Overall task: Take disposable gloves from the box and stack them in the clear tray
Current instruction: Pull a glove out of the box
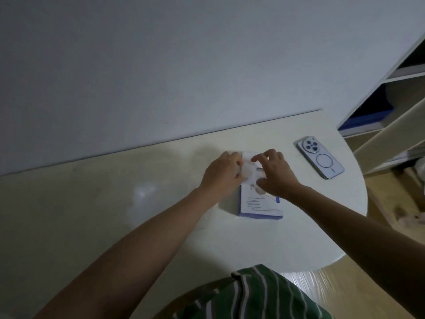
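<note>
Two bare arms reach out over a pale counter point(138, 203). The left grip point(222, 174) and the right grip point(274, 174) are close together, side by side, with only a small gap between them. In that gap is a thin, see-through glove point(249, 168). It is soft and blurry, so its shape is hard to make out. The left grip is curled up tight, and its fingers pinch the left side of the glove. The right grip is bent and spread a little. Its first finger and thumb hold the right side of the glove, and its other fingers curl above it. The glove is up off the counter, held between both grips. Right under the grips, and a bit nearer to the person, lies a flat white and blue box point(259, 207) with a drawing of a hand on top. The far end of the box is hidden under the grips. Off to the right of the right grip, well apart from it, a phone point(320, 157) lies with its back up on the counter. Far past the right grip stands a white shelf point(391, 100). Behind both grips is a plain wall point(161, 65). Near the person is a green striped shirt point(264, 295)
</note>
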Tool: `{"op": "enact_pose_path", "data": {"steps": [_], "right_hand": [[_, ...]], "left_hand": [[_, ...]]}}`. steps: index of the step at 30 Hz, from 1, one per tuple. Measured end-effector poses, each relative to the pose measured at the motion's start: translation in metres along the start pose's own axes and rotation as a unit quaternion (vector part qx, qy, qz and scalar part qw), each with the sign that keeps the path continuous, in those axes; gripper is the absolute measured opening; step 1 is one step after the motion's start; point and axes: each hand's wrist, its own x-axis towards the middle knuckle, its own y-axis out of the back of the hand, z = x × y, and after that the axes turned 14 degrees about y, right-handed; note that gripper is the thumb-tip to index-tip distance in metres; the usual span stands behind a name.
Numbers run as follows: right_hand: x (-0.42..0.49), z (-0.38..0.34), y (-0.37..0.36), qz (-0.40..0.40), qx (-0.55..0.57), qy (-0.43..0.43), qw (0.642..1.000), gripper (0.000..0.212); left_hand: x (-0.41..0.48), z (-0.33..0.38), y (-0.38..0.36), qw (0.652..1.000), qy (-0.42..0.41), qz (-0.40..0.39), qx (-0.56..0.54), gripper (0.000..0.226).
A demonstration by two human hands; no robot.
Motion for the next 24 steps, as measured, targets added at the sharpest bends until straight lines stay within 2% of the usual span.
{"op": "enact_pose_path", "data": {"steps": [2, 5, 8, 10, 13, 15, 18, 19, 21, 24], "right_hand": [[-0.009, 0.013, -0.007, -0.056, -0.056, -0.008, 0.997, 0.063], [-0.014, 0.024, -0.016, -0.041, -0.074, -0.007, 0.996, 0.038], [-0.012, 0.032, -0.017, 0.012, -0.021, 0.001, 1.0, 0.023], [-0.01, 0.038, -0.013, 0.051, 0.045, -0.002, 0.998, 0.017], [-0.008, 0.045, -0.005, 0.083, 0.151, -0.017, 0.985, 0.008], [-0.007, 0.046, 0.001, 0.111, 0.23, -0.044, 0.966, 0.007], [-0.005, 0.042, 0.013, 0.143, 0.383, -0.079, 0.909, 0.019], [-0.005, 0.04, 0.016, 0.149, 0.42, -0.081, 0.891, 0.02], [-0.001, 0.035, 0.021, 0.166, 0.473, -0.07, 0.863, 0.02], [0.007, 0.024, 0.028, 0.174, 0.525, -0.019, 0.833, 0.024]], "left_hand": [[0.009, 0.007, -0.019, 0.996, 0.044, -0.063, 0.043, 0.051], [0.021, 0.008, -0.04, 0.983, 0.134, -0.118, 0.051, 0.073], [0.028, 0.005, -0.047, 0.975, 0.176, -0.134, 0.006, 0.059], [0.031, 0.004, -0.047, 0.975, 0.183, -0.121, -0.037, 0.036], [0.032, 0.006, -0.039, 0.968, 0.199, -0.095, -0.121, 0.023], [0.033, 0.011, -0.031, 0.946, 0.211, -0.083, -0.232, 0.023], [0.033, 0.015, -0.016, 0.891, 0.235, -0.077, -0.382, 0.021], [0.033, 0.015, -0.013, 0.88, 0.241, -0.081, -0.4, 0.023], [0.031, 0.012, -0.006, 0.881, 0.249, -0.089, -0.392, 0.026], [0.025, 0.009, 0.003, 0.877, 0.266, -0.104, -0.387, 0.03]]}}
